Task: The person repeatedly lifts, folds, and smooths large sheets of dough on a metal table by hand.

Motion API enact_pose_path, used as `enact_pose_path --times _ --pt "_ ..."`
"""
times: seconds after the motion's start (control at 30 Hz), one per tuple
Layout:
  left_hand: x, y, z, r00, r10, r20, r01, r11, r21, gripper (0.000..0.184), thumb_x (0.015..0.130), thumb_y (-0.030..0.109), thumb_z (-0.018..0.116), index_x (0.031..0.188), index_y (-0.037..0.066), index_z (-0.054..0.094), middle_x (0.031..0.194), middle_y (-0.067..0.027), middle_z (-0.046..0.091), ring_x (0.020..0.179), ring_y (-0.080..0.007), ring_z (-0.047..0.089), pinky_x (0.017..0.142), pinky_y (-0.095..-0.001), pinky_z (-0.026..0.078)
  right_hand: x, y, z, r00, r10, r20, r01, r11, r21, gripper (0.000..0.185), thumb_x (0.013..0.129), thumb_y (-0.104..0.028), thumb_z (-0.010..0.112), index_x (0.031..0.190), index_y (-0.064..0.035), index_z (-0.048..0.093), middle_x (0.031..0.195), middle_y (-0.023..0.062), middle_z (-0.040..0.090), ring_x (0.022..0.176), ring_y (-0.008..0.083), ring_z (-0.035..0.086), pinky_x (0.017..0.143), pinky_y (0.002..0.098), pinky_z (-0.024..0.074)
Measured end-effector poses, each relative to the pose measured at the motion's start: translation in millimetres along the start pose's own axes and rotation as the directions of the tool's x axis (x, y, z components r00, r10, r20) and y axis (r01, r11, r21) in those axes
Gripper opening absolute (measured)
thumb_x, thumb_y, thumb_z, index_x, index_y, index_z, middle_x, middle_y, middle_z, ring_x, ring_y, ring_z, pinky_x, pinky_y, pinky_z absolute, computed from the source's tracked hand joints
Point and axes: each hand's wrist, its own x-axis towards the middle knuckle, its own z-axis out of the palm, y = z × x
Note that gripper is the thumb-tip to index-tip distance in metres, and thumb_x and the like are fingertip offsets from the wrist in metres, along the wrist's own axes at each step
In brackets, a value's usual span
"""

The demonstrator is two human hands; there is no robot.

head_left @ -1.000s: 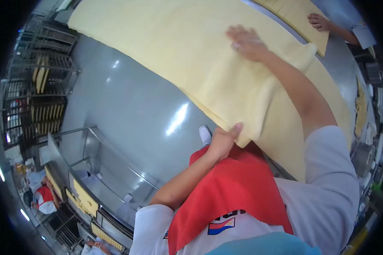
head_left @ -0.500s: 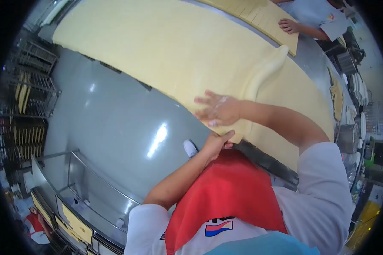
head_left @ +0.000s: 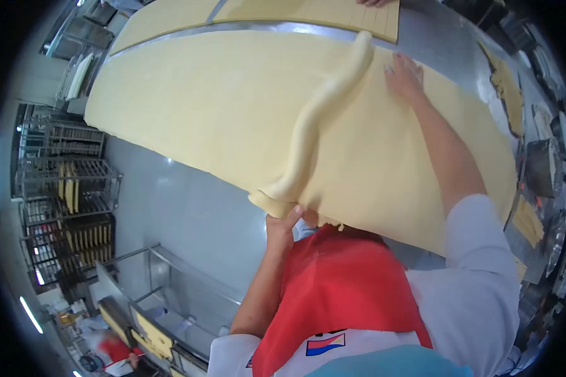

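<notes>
A wide sheet of pale yellow dough (head_left: 195, 107) covers the worktable. Across it runs a raised fold of dough (head_left: 305, 129), wavy, from the far edge down to the near edge. My left hand (head_left: 281, 229) is closed on the near edge of the dough sheet, thumb on top, just below the fold's near end; its other fingers are partly hidden. My right hand (head_left: 405, 76) is at the far edge of the sheet, right of the fold's far end, with its fingers apart and nothing held.
Beyond a metal strip lies another dough slab (head_left: 308, 17) with cut lines, where a co-worker's hand (head_left: 376, 2) rests. Dough scraps (head_left: 508, 88) lie at the right. Racks with trays (head_left: 75, 182) stand left; a metal-railed cart (head_left: 163, 270) is at lower left, near another person.
The fold has shifted left across the sheet. My right hand has gone from near my left hand to the far edge. My left hand has moved slightly left and down, still gripping the near edge.
</notes>
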Motion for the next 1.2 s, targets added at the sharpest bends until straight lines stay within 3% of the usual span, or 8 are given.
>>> enact_pose_path --times 0.1,0.17,0.33,0.6,0.67,0.97,1.07,1.2 --pt "-5 26 25 0.975 -0.161 -0.150 0.214 0.853 0.476 0.045 0.096 0.027 0.068 0.131 0.001 0.055 0.121 -0.0086 0.065 0.108 -0.0233 0.062 0.091 -0.0373 0.051 24 -3 -30 0.988 0.005 0.154 0.008 0.996 -0.085 0.058 0.093 -0.045 0.055 0.142 -0.0145 0.051 0.150 0.0101 0.044 0.141 0.0315 0.037 0.115 0.0580 0.0287" --pt "-5 31 36 0.988 -0.137 -0.073 0.107 0.944 -0.313 0.055 0.099 0.041 0.060 0.137 0.003 0.050 0.130 -0.0101 0.061 0.120 -0.0261 0.058 0.102 -0.0436 0.046 43 0 -35 0.960 -0.007 0.280 0.023 0.998 -0.055 0.063 0.089 -0.050 0.061 0.141 -0.0146 0.053 0.149 0.0098 0.046 0.140 0.0323 0.038 0.113 0.0600 0.0295" --pt "-22 2 44 0.966 -0.259 0.003 0.225 0.833 -0.505 0.067 0.097 0.049 0.057 0.148 0.009 0.039 0.147 -0.0078 0.048 0.139 -0.0302 0.041 0.116 -0.0484 0.034 69 11 -61 0.941 -0.041 0.335 0.041 0.999 0.005 0.056 0.084 -0.045 0.068 0.128 -0.0106 0.061 0.135 0.0119 0.058 0.126 0.0306 0.052 0.104 0.0512 0.0409" --pt "-32 -24 69 0.979 -0.198 0.052 0.203 0.909 -0.365 0.051 0.093 0.022 0.067 0.137 0.005 0.047 0.130 -0.0090 0.059 0.120 -0.0285 0.058 0.102 -0.0459 0.048 106 63 -40 0.790 -0.415 0.451 0.313 0.906 0.285 0.042 0.084 -0.033 0.071 0.115 -0.0047 0.067 0.104 0.0161 0.071 0.097 0.0288 0.067 0.086 0.0408 0.0508" --pt "-35 -18 96 0.955 -0.288 -0.070 0.268 0.940 -0.209 0.048 0.093 0.018 0.067 0.135 0.004 0.048 0.128 -0.0094 0.060 0.117 -0.0269 0.059 0.098 -0.0444 0.050 101 57 -62 0.671 -0.316 0.671 0.076 0.929 0.362 0.044 0.086 -0.034 0.071 0.117 -0.0030 0.066 0.108 0.0167 0.071 0.101 0.0302 0.067 0.087 0.0409 0.0508" --pt "-11 -35 124 0.928 -0.134 -0.348 0.134 0.991 -0.023 0.035 0.092 -0.003 0.062 0.126 -0.002 0.053 0.115 -0.0128 0.063 0.101 -0.0266 0.066 0.084 -0.0422 0.059 68 40 -65 0.871 -0.253 0.421 0.250 0.966 0.063 0.061 0.085 -0.042 0.072 0.133 -0.0068 0.059 0.134 0.0199 0.059 0.126 0.0315 0.055 0.106 0.0439 0.0430" --pt "-38 5 151 0.930 -0.237 -0.280 0.186 0.963 -0.196 0.044 0.094 -0.003 0.057 0.136 -0.001 0.043 0.122 -0.0156 0.060 0.106 -0.0313 0.065 0.088 -0.0458 0.059 91 80 -82 0.938 -0.322 0.127 0.281 0.923 0.264 0.054 0.084 -0.040 0.072 0.124 -0.0043 0.064 0.131 0.0211 0.060 0.123 0.0325 0.057 0.102 0.0435 0.0452" --pt "-68 17 154 0.870 -0.440 -0.225 0.407 0.896 -0.178 0.053 0.094 0.006 0.059 0.143 0.007 0.040 0.133 -0.0148 0.056 0.118 -0.0324 0.060 0.104 -0.0534 0.048 104 91 -115 0.905 -0.271 0.328 0.217 0.957 0.193 0.045 0.081 -0.037 0.074 0.111 -0.0036 0.069 0.123 0.0208 0.062 0.115 0.0330 0.060 0.095 0.0431 0.0473"
